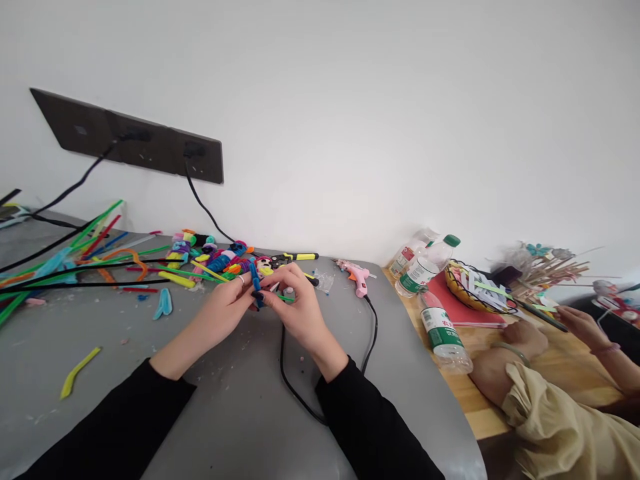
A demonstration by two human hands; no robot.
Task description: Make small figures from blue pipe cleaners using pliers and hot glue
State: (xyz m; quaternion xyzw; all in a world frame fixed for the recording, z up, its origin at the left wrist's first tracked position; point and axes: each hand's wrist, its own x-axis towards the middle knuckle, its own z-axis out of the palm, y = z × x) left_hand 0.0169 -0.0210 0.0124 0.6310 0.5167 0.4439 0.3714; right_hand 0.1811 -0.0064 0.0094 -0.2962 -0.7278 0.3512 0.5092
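My left hand [226,310] and my right hand [296,310] meet over the grey table, fingers closed around a blue pipe cleaner piece [255,279]. It stands upright between my fingertips; its lower part is partly covered by them. A small pale thing shows by my right fingers, too small to name. Just behind my hands lie colourful pipe cleaner figures [230,257] and pliers with yellow-and-black handles [300,257]. To the right of my right hand rests a pink glue gun [359,280].
Many loose pipe cleaners [100,247] spread over the left of the grey table [240,413]. A yellow piece [80,373] lies nearer. Plastic bottles [443,333] and a basket of papers [475,288] stand on the wooden table at right, beside another person's arms [500,373]. Black cords cross the table.
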